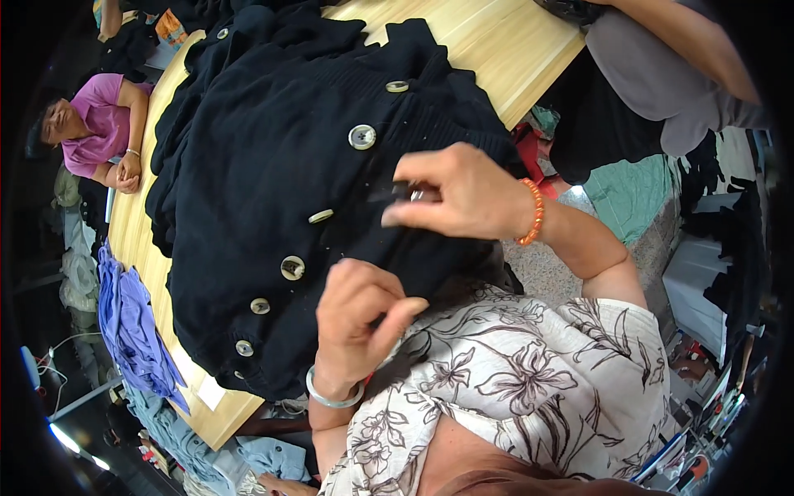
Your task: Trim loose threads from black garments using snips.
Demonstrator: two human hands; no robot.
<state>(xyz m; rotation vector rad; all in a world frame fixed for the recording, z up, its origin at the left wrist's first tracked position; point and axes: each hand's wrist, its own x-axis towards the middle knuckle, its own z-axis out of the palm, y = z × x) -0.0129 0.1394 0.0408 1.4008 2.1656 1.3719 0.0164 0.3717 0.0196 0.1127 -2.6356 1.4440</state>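
A black knitted cardigan [248, 165] lies spread over the table in front of me, its ribbed front band showing. Several large marbled buttons [361, 137] run along it in a slanting line. Above the cloth, my right hand [463, 194] is closed around a small dark tool [404, 192] with a shiny metal part; motion blurs it, so its kind is unclear. My left hand [360, 318] is nearer to me, over the cardigan's near edge. Its fingers are curled in and the thumb points right; the inside of the palm is hidden.
A pale wooden table [517, 54] bears the cardigan, with more dark garments at its far side. Purple cloth [136, 331] hangs at the left edge. A person in a pink shirt [99, 124] leans there; another in grey [662, 74] is at right. Green cloth [628, 198] lies low on the right.
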